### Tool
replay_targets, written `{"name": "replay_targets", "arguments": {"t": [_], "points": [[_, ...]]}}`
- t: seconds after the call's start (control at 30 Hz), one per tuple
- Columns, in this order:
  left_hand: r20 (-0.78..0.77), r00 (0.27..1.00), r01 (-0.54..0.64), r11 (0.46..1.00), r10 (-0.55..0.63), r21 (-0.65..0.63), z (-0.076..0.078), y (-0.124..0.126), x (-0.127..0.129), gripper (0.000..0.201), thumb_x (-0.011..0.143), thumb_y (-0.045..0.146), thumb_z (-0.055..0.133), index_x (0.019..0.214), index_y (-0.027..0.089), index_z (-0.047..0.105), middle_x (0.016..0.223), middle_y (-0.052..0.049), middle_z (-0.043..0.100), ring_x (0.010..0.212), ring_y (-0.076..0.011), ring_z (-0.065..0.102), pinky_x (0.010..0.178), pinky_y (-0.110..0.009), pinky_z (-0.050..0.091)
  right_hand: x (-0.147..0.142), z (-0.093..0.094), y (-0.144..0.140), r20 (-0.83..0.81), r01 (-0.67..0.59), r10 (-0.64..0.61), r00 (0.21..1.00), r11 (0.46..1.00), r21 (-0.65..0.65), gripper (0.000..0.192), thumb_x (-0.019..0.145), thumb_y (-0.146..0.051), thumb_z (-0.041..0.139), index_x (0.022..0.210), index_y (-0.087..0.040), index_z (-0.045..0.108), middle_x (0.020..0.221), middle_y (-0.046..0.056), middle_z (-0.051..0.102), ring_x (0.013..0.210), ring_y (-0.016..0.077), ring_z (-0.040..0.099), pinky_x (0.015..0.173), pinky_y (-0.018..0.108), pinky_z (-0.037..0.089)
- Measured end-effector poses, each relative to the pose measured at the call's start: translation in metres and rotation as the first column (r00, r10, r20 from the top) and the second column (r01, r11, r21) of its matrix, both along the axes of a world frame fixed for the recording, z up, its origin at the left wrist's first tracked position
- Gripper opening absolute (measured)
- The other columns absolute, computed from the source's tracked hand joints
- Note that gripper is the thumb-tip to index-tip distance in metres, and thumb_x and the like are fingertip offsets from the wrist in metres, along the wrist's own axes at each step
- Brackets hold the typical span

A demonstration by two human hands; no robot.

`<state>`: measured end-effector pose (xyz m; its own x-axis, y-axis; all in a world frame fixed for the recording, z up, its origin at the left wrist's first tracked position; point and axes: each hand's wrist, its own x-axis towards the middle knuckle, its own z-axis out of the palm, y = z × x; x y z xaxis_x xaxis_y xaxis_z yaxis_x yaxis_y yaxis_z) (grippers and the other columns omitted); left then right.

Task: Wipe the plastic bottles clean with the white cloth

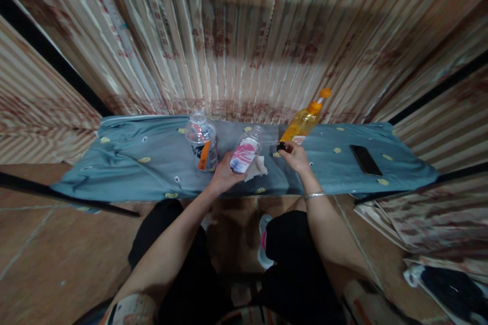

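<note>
My left hand [224,175] is wrapped round the lower part of a clear plastic bottle [246,150] with a pink and white label. The bottle leans to the right, and no cap shows on its neck. Between the thumb and fingers of my right hand [295,156] is a small black piece [281,146], perhaps a cap; its exact kind is unclear. Just beyond that hand stands a pump bottle [301,124] of yellow liquid with an orange pump top. A crumpled white tissue [257,168] lies partly behind the clear bottle.
To the left stands a clear plastic cup [204,150] with an orange and black label and another bottle neck [197,117] rising from it. A black phone [365,160] lies at the right. A blue-grey cloth [125,172] covers the narrow table; a striped curtain [236,71] hangs behind.
</note>
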<state>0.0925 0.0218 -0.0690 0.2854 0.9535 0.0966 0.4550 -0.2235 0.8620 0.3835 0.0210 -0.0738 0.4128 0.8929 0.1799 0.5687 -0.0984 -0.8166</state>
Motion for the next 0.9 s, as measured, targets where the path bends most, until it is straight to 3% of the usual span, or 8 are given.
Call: {"name": "replay_targets", "arguments": {"t": [0.07,0.17,0.33,0.57,0.73,0.9], "points": [[0.010,1.000,0.003,1.000,-0.002,-0.003,0.001,0.000,0.000,0.067,0.062,0.022,0.088,0.124,0.017,0.062,0.114,-0.008,0.077,0.106,-0.0297,0.074,0.095,-0.043,0.061,0.008,-0.006,-0.004,0.144,-0.001,0.018,0.989,0.993,-0.115,0.020,0.069,-0.033,0.072,0.086,-0.022,0.073,0.072,0.000,0.070,0.074,0.0227,0.066,0.080,0.037,0.055],[0.030,1.000,0.001,1.000,-0.001,-0.007,0.002,-0.001,0.001,0.066,0.062,0.022,0.088,0.123,0.016,0.062,0.116,-0.009,0.076,0.107,-0.0295,0.074,0.097,-0.043,0.060,0.018,-0.014,-0.009,0.324,0.017,0.070,0.943,0.966,-0.257,0.024,0.073,-0.023,0.071,0.097,-0.021,0.076,0.088,0.007,0.079,0.088,0.0285,0.074,0.085,0.038,0.056],[0.057,0.998,-0.001,1.000,0.002,-0.021,0.004,-0.001,0.003,0.065,0.061,0.021,0.088,0.121,0.016,0.063,0.115,-0.009,0.076,0.106,-0.0287,0.074,0.097,-0.041,0.060,0.030,-0.020,-0.016,0.427,0.047,0.124,0.896,0.928,-0.369,0.030,0.074,-0.016,0.072,0.103,-0.021,0.080,0.100,0.012,0.084,0.100,0.0326,0.079,0.091,0.039,0.057],[0.106,0.994,-0.009,0.999,0.015,-0.051,0.002,-0.002,0.007,0.066,0.060,0.023,0.088,0.122,0.017,0.063,0.110,-0.005,0.077,0.103,-0.0268,0.074,0.092,-0.037,0.060,0.040,-0.021,-0.019,0.428,0.058,0.123,0.895,0.921,-0.385,0.023,0.074,-0.017,0.077,0.096,-0.023,0.081,0.100,0.011,0.085,0.100,0.0321,0.080,0.091,0.039,0.059],[0.149,0.989,-0.014,0.997,0.025,-0.076,-0.001,-0.001,0.011,0.067,0.059,0.024,0.090,0.121,0.017,0.063,0.108,-0.005,0.077,0.104,-0.0272,0.074,0.092,-0.037,0.060,0.044,-0.018,-0.026,0.428,0.096,0.081,0.900,0.921,-0.377,0.038,0.076,-0.025,0.081,0.114,-0.020,0.078,0.108,0.013,0.084,0.106,0.0327,0.079,0.094,0.040,0.059],[0.187,0.982,-0.017,0.996,0.034,-0.088,-0.003,0.002,0.016,0.066,0.058,0.024,0.091,0.119,0.016,0.064,0.110,-0.006,0.077,0.106,-0.0272,0.073,0.094,-0.039,0.059,0.035,-0.007,-0.034,0.398,0.127,-0.061,0.915,0.982,-0.143,0.046,0.085,-0.027,0.075,0.129,-0.014,0.072,0.134,0.023,0.076,0.126,0.0361,0.072,0.110,0.047,0.054]]}}
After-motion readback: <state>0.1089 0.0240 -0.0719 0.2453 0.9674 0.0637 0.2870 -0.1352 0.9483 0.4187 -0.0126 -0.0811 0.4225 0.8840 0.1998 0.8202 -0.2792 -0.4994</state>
